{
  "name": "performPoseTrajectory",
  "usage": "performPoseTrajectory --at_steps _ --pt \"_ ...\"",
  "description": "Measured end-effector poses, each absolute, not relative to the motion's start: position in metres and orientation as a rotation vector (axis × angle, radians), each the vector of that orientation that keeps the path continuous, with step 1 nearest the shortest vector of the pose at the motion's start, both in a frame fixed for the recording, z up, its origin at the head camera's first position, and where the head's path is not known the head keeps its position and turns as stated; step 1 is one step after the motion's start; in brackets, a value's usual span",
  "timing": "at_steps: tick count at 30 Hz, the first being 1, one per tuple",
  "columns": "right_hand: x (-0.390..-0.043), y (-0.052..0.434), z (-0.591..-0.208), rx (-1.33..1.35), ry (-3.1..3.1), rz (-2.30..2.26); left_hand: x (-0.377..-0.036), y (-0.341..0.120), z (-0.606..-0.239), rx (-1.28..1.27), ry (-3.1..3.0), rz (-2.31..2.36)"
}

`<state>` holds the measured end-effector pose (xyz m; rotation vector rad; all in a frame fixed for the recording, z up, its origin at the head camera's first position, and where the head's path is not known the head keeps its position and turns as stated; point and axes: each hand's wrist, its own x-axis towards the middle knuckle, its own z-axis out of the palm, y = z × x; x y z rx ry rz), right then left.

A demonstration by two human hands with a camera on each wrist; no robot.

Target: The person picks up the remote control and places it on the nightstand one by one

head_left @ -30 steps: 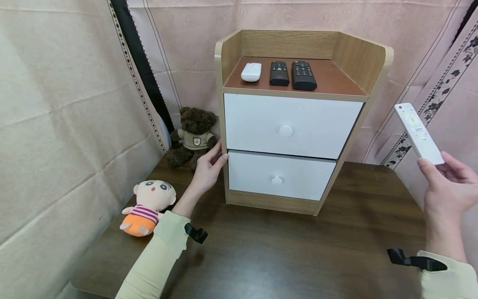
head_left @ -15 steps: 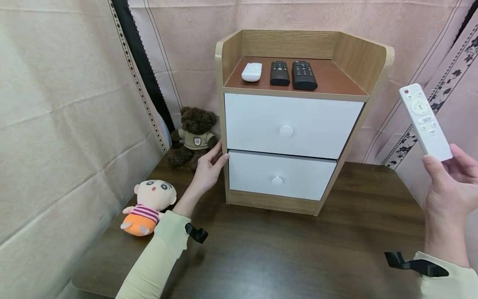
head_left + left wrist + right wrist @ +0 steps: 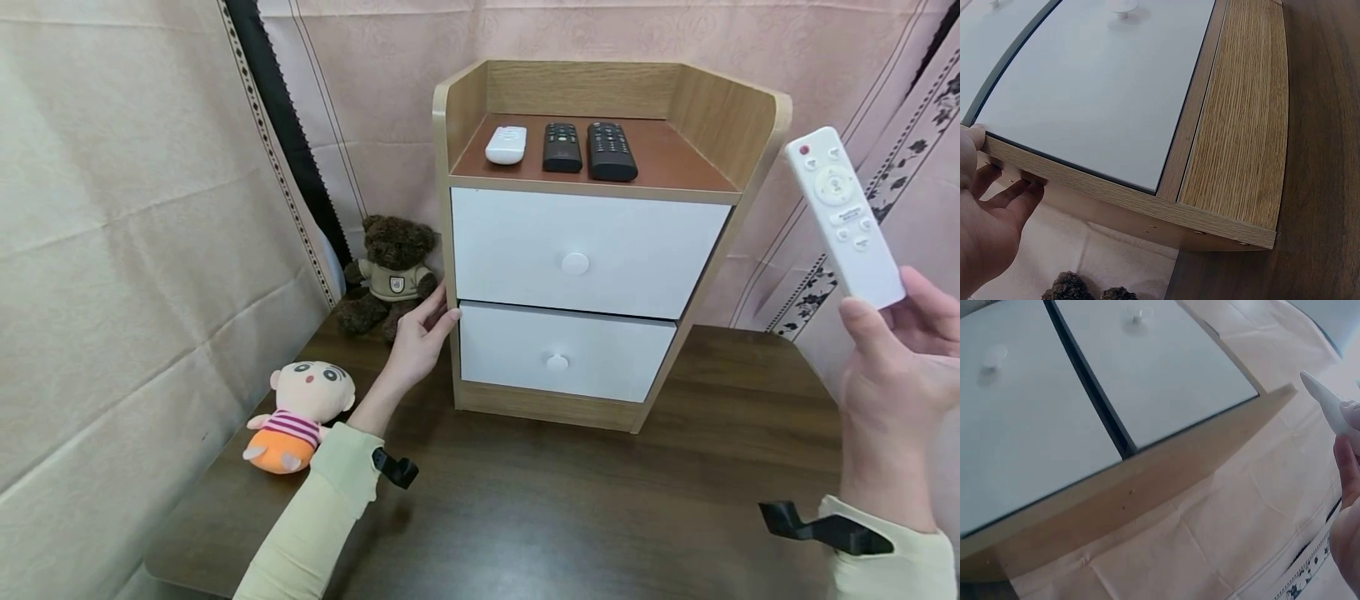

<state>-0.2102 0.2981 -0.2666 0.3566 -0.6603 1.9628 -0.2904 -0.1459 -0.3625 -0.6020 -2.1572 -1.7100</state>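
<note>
My right hand pinches the lower end of a slim white remote control between thumb and fingers, held up in the air to the right of the cabinet. Its buttons, one of them red, face the head camera. My left hand grips the left side edge of the small two-drawer cabinet, thumb at the front edge and fingers along the side panel, as the left wrist view shows. Both white drawers, the upper and the lower, are closed. A white remote and two black remotes lie on the cabinet's brown top.
A brown teddy bear in a khaki shirt sits left of the cabinet. Nearer, a plush doll with orange shorts lies beside my left forearm. Everything stands on a dark wooden table, with pale cloth hanging around it.
My right hand has raised the white remote control and turned its button face more toward the head camera, lately shifting slightly left. The left hand and cabinet have stayed put.
</note>
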Motion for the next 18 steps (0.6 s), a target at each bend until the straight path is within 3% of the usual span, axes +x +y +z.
performPoseTrajectory --at_steps 11,18 --pt "-0.213 0.278 -0.253 0.385 -0.867 1.863 -0.272 -0.141 -0.343 -0.569 -2.204 -1.713" --pt "-0.208 0.261 -0.239 0.126 -1.196 1.700 -0.264 -0.139 -0.336 -0.582 -2.193 -1.713"
